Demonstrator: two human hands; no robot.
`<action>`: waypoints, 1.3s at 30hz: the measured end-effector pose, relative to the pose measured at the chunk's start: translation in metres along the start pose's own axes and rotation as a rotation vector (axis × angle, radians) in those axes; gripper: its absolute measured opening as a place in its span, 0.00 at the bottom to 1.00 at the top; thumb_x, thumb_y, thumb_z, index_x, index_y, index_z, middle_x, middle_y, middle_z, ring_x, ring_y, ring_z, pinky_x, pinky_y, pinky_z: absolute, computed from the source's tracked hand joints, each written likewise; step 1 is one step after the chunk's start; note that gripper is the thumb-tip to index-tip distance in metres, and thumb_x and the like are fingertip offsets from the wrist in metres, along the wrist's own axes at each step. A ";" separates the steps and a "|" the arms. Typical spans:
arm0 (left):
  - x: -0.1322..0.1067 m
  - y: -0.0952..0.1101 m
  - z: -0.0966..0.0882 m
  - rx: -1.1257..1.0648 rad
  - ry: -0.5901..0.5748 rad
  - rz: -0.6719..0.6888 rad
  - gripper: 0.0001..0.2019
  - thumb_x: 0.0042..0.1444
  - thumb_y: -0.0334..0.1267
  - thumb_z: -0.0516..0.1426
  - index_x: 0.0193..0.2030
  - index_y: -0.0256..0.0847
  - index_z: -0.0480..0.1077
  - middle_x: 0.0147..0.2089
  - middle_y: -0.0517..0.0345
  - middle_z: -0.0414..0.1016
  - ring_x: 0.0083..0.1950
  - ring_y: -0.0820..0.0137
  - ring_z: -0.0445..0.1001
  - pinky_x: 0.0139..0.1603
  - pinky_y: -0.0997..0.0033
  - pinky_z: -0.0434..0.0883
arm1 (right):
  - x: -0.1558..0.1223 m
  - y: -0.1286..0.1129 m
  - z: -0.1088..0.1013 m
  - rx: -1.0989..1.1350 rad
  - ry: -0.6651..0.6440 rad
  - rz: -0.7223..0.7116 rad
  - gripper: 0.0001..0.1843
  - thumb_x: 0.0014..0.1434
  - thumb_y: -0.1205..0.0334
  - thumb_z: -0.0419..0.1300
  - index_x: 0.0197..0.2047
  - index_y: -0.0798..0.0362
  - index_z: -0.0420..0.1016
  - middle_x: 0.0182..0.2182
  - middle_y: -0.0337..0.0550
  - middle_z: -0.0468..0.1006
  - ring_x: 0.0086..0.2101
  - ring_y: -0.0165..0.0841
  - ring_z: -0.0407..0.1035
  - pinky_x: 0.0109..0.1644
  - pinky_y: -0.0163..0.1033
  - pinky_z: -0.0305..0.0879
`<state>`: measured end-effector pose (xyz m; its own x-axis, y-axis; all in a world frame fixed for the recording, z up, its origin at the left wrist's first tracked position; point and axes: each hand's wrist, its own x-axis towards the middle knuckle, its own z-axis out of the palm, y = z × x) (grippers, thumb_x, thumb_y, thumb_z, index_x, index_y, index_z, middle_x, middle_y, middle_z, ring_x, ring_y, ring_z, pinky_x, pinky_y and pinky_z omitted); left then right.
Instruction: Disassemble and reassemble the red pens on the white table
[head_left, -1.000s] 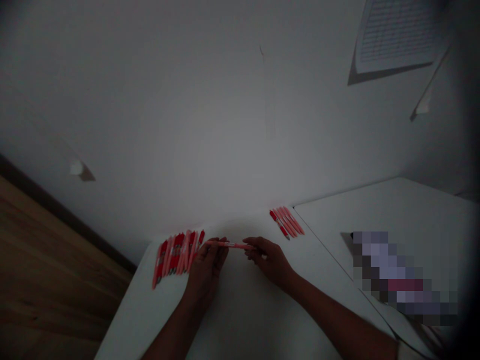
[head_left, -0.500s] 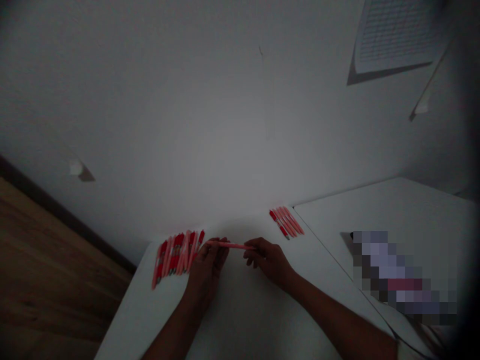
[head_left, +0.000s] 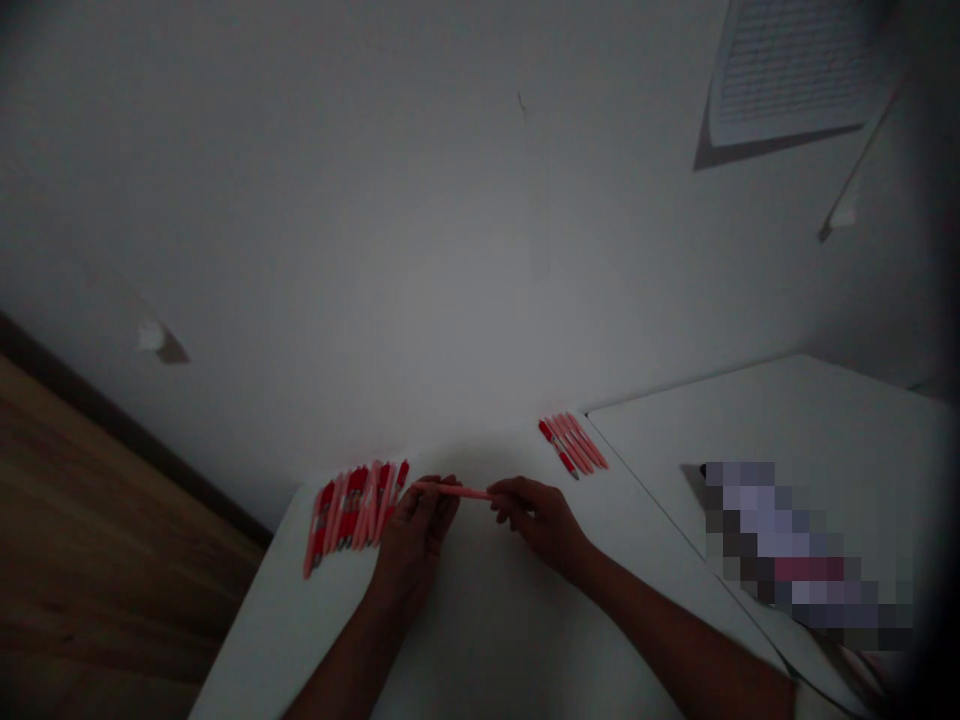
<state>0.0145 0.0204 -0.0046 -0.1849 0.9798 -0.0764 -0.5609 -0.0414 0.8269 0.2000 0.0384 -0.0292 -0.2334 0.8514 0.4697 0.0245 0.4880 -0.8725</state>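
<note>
A pink pen (head_left: 471, 492) lies level between my two hands, above the white table. My left hand (head_left: 414, 530) is closed on its left end, thumb and fingers pinching it. The fingertips of my right hand (head_left: 536, 515) grip the other end. Beside my left hand, several pink and red pens (head_left: 352, 508) lie side by side in a loose pile. Farther back, beyond my right hand, a smaller row of pens (head_left: 574, 445) rests on the table, pink ones with a red one at its left end.
The white table (head_left: 480, 650) stands against a pale wall (head_left: 420, 250). A second white tabletop (head_left: 750, 410) adjoins it at right, bearing a pixelated object (head_left: 795, 550). Wooden panelling (head_left: 97, 530) is at far left. A printed sheet (head_left: 787, 75) hangs on the wall.
My right hand has shifted slightly left along the pen, so a little less of it shows between the hands. My left hand and the pens on the table look unmoved.
</note>
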 end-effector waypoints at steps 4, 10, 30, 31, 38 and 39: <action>-0.002 0.000 0.001 0.010 -0.047 -0.001 0.08 0.50 0.34 0.64 0.37 0.37 0.74 0.42 0.53 0.80 0.48 0.66 0.77 0.51 0.68 0.74 | -0.001 0.001 0.000 0.065 -0.034 0.073 0.10 0.63 0.59 0.54 0.43 0.53 0.73 0.25 0.40 0.77 0.23 0.27 0.70 0.26 0.31 0.66; 0.001 0.000 0.000 -0.007 -0.004 -0.002 0.06 0.51 0.33 0.63 0.37 0.37 0.74 0.41 0.52 0.80 0.46 0.67 0.78 0.49 0.69 0.75 | -0.003 -0.001 0.000 -0.052 -0.006 -0.035 0.15 0.61 0.60 0.56 0.51 0.50 0.70 0.30 0.41 0.77 0.27 0.28 0.72 0.31 0.34 0.68; -0.001 0.001 0.001 -0.022 -0.003 -0.003 0.07 0.50 0.34 0.64 0.36 0.38 0.74 0.40 0.54 0.80 0.45 0.68 0.78 0.48 0.70 0.76 | -0.002 -0.004 0.000 -0.135 0.028 -0.081 0.16 0.59 0.56 0.59 0.50 0.51 0.72 0.35 0.45 0.78 0.31 0.30 0.71 0.35 0.35 0.70; -0.001 0.001 0.001 -0.021 -0.001 -0.005 0.06 0.50 0.34 0.64 0.36 0.38 0.74 0.40 0.54 0.80 0.45 0.68 0.78 0.47 0.71 0.76 | -0.002 -0.004 0.000 -0.149 0.031 -0.118 0.15 0.59 0.57 0.59 0.50 0.50 0.72 0.36 0.45 0.77 0.32 0.30 0.71 0.36 0.36 0.70; -0.002 0.000 0.001 0.000 -0.042 -0.013 0.07 0.50 0.34 0.64 0.37 0.38 0.73 0.41 0.54 0.80 0.46 0.68 0.78 0.49 0.70 0.75 | -0.003 -0.001 0.000 -0.038 -0.061 -0.013 0.13 0.64 0.59 0.52 0.46 0.51 0.74 0.27 0.40 0.77 0.24 0.27 0.71 0.29 0.33 0.68; -0.002 0.000 0.001 0.002 -0.043 -0.011 0.07 0.50 0.34 0.64 0.37 0.38 0.73 0.41 0.54 0.80 0.46 0.68 0.78 0.49 0.70 0.75 | -0.003 -0.001 0.000 -0.040 -0.067 0.000 0.13 0.64 0.58 0.52 0.47 0.52 0.73 0.26 0.39 0.77 0.24 0.27 0.71 0.29 0.33 0.68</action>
<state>0.0159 0.0191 -0.0037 -0.1438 0.9877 -0.0618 -0.5608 -0.0299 0.8274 0.2009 0.0350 -0.0295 -0.2975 0.8376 0.4582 0.0627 0.4960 -0.8661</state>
